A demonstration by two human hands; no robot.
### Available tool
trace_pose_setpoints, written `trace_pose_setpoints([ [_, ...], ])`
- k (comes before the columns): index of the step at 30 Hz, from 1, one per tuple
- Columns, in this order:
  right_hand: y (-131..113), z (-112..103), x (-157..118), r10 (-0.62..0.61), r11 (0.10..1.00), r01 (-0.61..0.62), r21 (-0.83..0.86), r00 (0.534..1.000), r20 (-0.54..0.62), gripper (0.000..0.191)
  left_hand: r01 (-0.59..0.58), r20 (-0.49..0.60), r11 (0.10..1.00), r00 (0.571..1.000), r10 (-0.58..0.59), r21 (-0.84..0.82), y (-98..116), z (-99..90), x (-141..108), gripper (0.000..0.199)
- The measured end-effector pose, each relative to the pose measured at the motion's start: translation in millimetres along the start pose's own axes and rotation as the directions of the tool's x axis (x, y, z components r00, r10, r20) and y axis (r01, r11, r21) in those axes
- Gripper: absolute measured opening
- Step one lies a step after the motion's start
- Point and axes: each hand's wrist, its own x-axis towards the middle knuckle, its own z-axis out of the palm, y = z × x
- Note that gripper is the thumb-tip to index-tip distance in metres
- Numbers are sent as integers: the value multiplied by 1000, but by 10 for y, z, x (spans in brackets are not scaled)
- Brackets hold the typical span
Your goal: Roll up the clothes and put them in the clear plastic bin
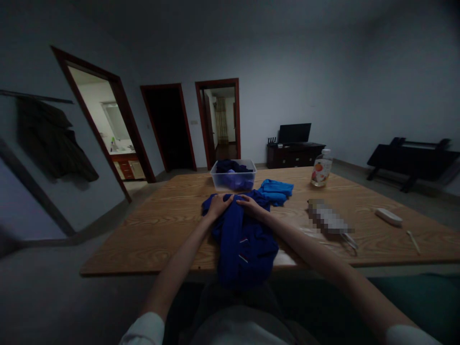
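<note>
A dark blue garment (257, 247) with small red and white stripes lies in front of me, and its near end hangs over the table's front edge. My left hand (219, 207) is on the left of its upper part, fingers closed on the cloth. Close beside it, my right hand (250, 207) grips the same cloth from the right. The two hands nearly meet at the top of a long folded strip. Some fingertips are hidden in the fabric. A brighter blue cloth (276, 189) lies just beyond the right hand, against the garment.
Beyond the hands, a clear plastic bin (214, 179) holds dark and purple cloth. On the right of the wooden table (151, 239) stand or lie a bottle (321, 170), a blurred-out pale item (328, 218), a white oblong object (388, 217) and a thin stick (413, 242).
</note>
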Motion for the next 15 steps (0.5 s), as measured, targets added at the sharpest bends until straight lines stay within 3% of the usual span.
trace_pose_setpoints([
  [5, -39, -24, 18, -37, 997, 37, 65, 999, 6, 46, 7, -20, 997, 1000, -9, -78, -37, 7, 13, 45],
  [9, -78, -73, 14, -64, 996, 61, 64, 997, 41, 47, 44, 1, 972, 999, -45, -230, -39, 19, 33, 40],
  [15, -149, -347, 62, -75, 996, 73, -49, 997, -29, 51, 199, 34, 865, 978, -206, -460, -108, 16, 126, 23],
])
